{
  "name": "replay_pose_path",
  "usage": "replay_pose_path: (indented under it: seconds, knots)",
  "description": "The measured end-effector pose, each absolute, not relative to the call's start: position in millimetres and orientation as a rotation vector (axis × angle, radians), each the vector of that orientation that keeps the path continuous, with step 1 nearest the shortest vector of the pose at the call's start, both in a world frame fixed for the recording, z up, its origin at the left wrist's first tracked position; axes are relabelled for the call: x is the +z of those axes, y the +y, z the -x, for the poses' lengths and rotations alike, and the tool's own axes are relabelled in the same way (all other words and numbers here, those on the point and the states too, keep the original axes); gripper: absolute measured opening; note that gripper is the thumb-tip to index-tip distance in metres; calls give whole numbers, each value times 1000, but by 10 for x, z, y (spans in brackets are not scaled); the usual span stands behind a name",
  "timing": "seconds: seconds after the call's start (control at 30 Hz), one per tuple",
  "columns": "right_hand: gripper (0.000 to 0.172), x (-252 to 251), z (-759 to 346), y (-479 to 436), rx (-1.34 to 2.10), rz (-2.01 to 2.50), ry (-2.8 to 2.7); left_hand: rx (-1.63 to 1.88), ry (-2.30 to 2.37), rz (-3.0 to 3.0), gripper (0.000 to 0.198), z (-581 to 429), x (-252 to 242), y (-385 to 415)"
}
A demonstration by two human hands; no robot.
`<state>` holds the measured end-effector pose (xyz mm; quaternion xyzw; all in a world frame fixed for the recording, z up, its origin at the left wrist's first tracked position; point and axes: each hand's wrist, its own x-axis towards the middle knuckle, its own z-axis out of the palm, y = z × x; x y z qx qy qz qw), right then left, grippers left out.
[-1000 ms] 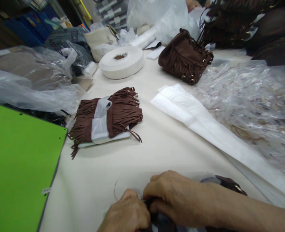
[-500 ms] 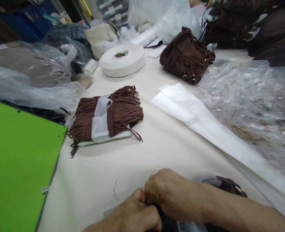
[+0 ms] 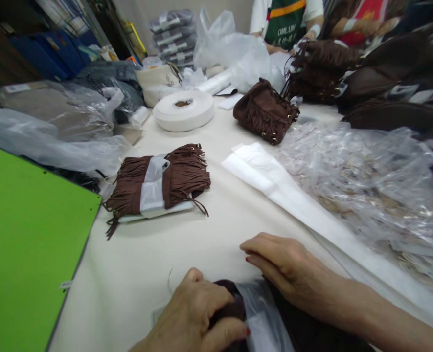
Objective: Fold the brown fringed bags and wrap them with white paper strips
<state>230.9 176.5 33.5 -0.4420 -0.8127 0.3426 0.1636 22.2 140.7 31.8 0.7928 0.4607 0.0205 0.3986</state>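
Note:
At the lower edge lies a dark brown bag (image 3: pixel 311 328), only partly in view, with a strip of translucent plastic wrap (image 3: pixel 262 313) across it. My left hand (image 3: pixel 199 313) is closed around a rolled dark brown part of it, thumb on the near side beside the wrap. Over the bag's far edge reaches my right hand (image 3: pixel 284 266), its fingers stretched out and holding nothing; whether the palm touches the bag is hidden. Farther up the table rests a folded brown fringed bag (image 3: pixel 187 176), banded with a similar strip.
White sheets (image 3: pixel 282 181) lie diagonally at right, beside a heap of clear plastic (image 3: pixel 370 181). Behind are a white tape roll (image 3: pixel 183 120), a brown fringed pouch (image 3: pixel 262 115) and stacked dark bags (image 3: pixel 319 73). A green board (image 3: pixel 29 234) borders the left. Two people stand at the back.
My hands, pressed together before, are now apart. The right one has moved right and its fingers have straightened; the left stays closed. The view has tilted up, showing people behind.

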Motion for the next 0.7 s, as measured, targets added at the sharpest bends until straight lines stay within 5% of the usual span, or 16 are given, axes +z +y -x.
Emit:
replay_pose_path:
  seconds: [0.27, 0.7]
  knots:
    - [30, -65, -2604, 1222, 119, 1229, -2379, -36, 1613, -2062, 27, -408, 249, 1263]
    - [28, -132, -2600, 1235, 51, 1397, -2347, 141, 1798, -2611, 21, -440, 189, 1442]
